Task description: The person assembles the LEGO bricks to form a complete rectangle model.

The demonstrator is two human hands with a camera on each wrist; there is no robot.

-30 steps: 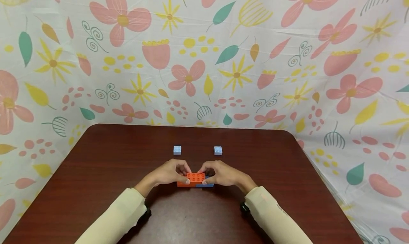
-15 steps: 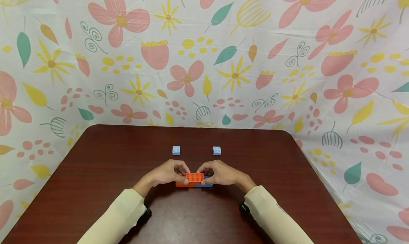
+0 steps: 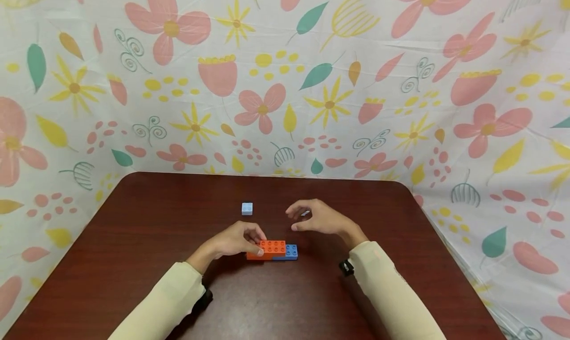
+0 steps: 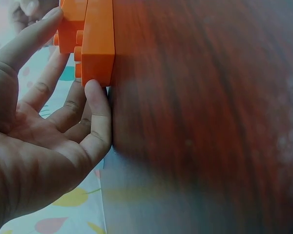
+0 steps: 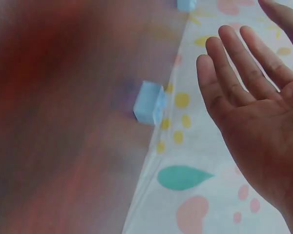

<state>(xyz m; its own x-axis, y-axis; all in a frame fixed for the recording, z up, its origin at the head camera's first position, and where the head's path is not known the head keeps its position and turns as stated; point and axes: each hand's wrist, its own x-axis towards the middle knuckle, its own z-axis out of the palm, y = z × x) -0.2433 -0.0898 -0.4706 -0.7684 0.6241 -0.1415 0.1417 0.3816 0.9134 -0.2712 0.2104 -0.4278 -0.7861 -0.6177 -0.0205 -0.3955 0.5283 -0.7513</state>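
Left fingers — on brick (orange)

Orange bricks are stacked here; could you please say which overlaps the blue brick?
The upper orange brick: it reaches over the blue brick, while the lower orange brick lies beside it.

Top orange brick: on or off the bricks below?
On: head view shows the top orange brick straddling the lower orange brick and blue brick, studs up.

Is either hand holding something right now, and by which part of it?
The left hand pinches the upper orange brick near its left end, across its near and far sides. The right hand holds nothing.
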